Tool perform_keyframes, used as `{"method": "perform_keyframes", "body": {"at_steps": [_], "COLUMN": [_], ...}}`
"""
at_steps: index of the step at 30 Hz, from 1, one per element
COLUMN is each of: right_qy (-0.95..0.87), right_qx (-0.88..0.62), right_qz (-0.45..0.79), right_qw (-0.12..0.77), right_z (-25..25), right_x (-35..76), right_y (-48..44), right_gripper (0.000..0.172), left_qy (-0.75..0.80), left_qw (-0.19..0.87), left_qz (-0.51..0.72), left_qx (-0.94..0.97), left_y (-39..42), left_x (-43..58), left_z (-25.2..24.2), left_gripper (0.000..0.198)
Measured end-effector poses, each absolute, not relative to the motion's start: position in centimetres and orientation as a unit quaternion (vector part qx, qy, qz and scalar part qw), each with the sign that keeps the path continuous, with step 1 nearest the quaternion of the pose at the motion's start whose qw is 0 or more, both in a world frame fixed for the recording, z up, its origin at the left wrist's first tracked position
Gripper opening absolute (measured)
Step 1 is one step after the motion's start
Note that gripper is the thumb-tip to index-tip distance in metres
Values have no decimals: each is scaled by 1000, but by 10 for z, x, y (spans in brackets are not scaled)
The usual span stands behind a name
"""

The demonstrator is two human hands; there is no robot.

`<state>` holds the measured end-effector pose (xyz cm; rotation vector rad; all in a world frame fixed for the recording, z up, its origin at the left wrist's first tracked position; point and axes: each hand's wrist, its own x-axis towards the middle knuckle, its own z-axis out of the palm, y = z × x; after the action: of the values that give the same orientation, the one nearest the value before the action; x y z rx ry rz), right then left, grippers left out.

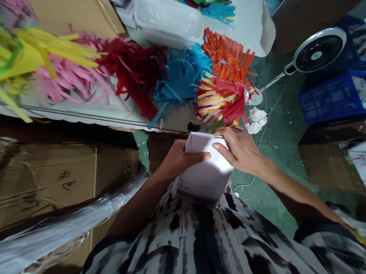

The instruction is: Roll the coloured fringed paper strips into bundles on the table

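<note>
From the head view we look down at our two hands, held in front of our black-and-white patterned shirt [194, 242]. Between them is a white paper carton [205, 170], upright and slightly tilted, with grey printing near its lower edge. Our left hand [181, 159] is closed around its left side, fingers lying across the front. Our right hand [237, 148] grips its upper right corner, fingers curving over the top edge. Both hands are narrowed on the carton, which sits just above our chest. Directly ahead, fringed paper bunches in yellow, pink, dark red, blue, orange and mixed red-and-yellow [220, 100] lie in a row on a white-covered bench edge [86, 115], and a white plastic tub [167, 19] sits beyond them. A crumpled white paper wad [257, 120] lies just beyond our right hand, above a green floor [281, 148] crossed by a thin white cable [264, 130]. To the right are a floor fan [318, 50] and a blue plastic crate [331, 98]. To the left, white plastic strands [61, 225] lie across a large cardboard box [62, 180].
</note>
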<state>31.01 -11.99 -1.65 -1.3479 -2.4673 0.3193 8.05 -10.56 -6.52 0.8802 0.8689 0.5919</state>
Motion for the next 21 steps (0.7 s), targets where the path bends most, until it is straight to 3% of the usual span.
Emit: {"method": "perform_keyframes", "body": {"at_steps": [7,13,21], "right_qy": [-875,-876,-809], "right_qx": [-463,-455,-477], "right_qz": [112,122,332], "right_qw": [88,100,87], "right_z": [-10,-12,8], "right_x": [306,298,307], "right_y": [-116,-112,-106], "right_gripper": [30,29,27], "left_qy": [383,405,398], "left_qw": [793,746,723], "left_qz": [282,289,288], "left_qx": [381,443,485], "left_y": [-99,-88,-84], "left_x": [76,71,73], "left_z": [-56,-34,-41], "left_gripper": [42,35,36]}}
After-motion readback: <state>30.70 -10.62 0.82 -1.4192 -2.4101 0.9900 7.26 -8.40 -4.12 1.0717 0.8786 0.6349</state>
